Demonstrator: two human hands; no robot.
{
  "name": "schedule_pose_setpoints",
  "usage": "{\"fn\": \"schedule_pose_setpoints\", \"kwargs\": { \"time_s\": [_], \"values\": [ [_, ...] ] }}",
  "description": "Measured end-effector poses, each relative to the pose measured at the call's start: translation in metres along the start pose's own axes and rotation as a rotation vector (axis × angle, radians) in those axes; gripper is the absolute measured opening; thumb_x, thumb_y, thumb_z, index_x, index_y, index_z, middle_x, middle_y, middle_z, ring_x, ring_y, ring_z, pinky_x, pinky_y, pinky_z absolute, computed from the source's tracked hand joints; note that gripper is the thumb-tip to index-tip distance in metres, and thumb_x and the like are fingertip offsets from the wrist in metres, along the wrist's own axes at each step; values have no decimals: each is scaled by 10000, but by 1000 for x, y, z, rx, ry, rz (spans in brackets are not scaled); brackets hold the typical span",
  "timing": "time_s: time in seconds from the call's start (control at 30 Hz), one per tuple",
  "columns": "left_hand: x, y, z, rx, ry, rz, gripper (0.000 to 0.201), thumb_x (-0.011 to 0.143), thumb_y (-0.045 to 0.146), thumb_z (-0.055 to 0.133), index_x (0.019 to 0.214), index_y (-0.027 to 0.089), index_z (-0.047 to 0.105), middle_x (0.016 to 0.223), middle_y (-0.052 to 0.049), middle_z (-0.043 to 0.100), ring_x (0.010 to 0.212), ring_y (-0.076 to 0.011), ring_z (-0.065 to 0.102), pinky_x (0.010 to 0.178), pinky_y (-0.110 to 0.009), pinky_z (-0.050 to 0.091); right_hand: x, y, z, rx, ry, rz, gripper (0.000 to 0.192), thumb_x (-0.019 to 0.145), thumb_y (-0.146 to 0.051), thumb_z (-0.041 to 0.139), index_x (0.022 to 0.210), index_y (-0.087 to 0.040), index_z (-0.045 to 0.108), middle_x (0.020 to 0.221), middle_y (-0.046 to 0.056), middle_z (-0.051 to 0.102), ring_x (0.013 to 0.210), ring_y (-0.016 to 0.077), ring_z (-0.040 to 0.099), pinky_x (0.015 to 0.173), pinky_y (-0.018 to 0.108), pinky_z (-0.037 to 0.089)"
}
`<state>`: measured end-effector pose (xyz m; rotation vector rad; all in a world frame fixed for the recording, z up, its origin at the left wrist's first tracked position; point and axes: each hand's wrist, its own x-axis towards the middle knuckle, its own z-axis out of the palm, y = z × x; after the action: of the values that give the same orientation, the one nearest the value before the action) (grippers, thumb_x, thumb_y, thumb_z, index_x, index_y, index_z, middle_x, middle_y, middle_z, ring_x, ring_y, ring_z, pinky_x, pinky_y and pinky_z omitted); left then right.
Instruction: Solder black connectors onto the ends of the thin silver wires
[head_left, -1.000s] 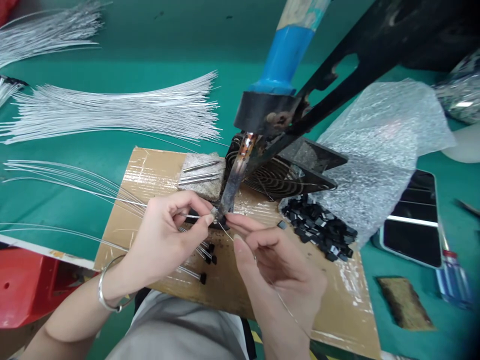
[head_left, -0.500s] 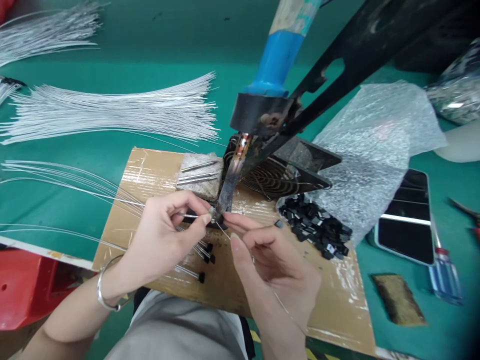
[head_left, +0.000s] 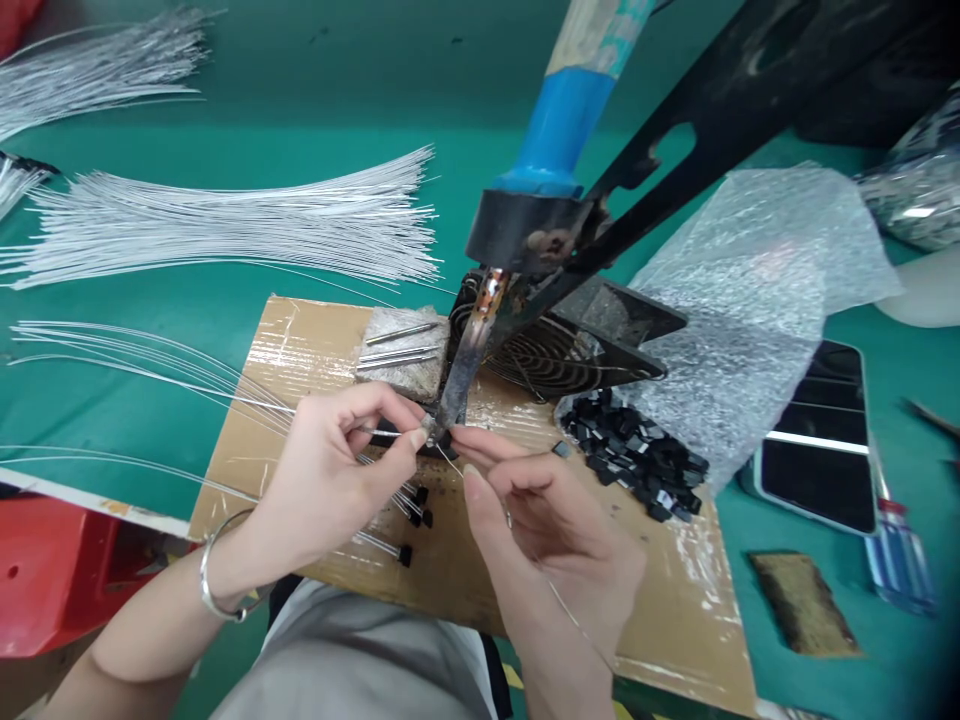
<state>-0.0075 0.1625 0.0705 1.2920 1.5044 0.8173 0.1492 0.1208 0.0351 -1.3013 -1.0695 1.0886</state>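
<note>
Left hand (head_left: pixel 330 475) pinched on thin white wire (head_left: pixel 225 392), wire end held at soldering iron tip (head_left: pixel 433 428). Right hand (head_left: pixel 551 530) pinched on fine solder strand (head_left: pixel 448 462), fed to same tip from the right. Iron clamped in black stand (head_left: pixel 675 150), blue handle (head_left: pixel 559 130) above. Finished wires with black caps (head_left: pixel 412 500) just below tip on cardboard (head_left: pixel 300 340). Pile of black parts (head_left: pixel 637 460) right of tip; fan grille (head_left: pixel 547 360) behind; white wire bundle (head_left: pixel 225 220) well left; phone (head_left: pixel 825 440) far right.
</note>
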Motion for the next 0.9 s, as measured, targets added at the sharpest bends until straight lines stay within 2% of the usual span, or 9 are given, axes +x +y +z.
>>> {"fn": "schedule_pose_setpoints", "kwargs": {
  "time_s": [0.43, 0.67, 0.9],
  "values": [
    [0, -2, 1, -6, 10, 40, 79, 827, 182, 674, 751, 190, 696, 861, -38, 770, 804, -191, 710, 601, -282, 449, 0, 1, 0, -15, -18, -26, 185, 931, -160, 701, 781, -234, 622, 1127, 26, 811, 1088, 159, 771, 961, 251, 599],
    [1, -3, 1, -4, 12, 33, 73, 817, 184, 674, 747, 195, 694, 853, -33, 769, 806, -197, 719, 608, -285, 467, 0, 4, -1, -35, -28, -58, 184, 917, -137, 703, 787, -237, 617, 1116, 37, 815, 1090, 187, 774, 953, 291, 613],
    [-1, -3, 1, 0, 18, 40, 71, 817, 184, 677, 751, 196, 700, 846, -31, 766, 815, -199, 723, 607, -283, 466, -2, 6, -1, -27, -30, -70, 188, 918, -129, 704, 801, -242, 611, 1133, 6, 808, 1117, 149, 761, 980, 230, 587]
  ]
}}
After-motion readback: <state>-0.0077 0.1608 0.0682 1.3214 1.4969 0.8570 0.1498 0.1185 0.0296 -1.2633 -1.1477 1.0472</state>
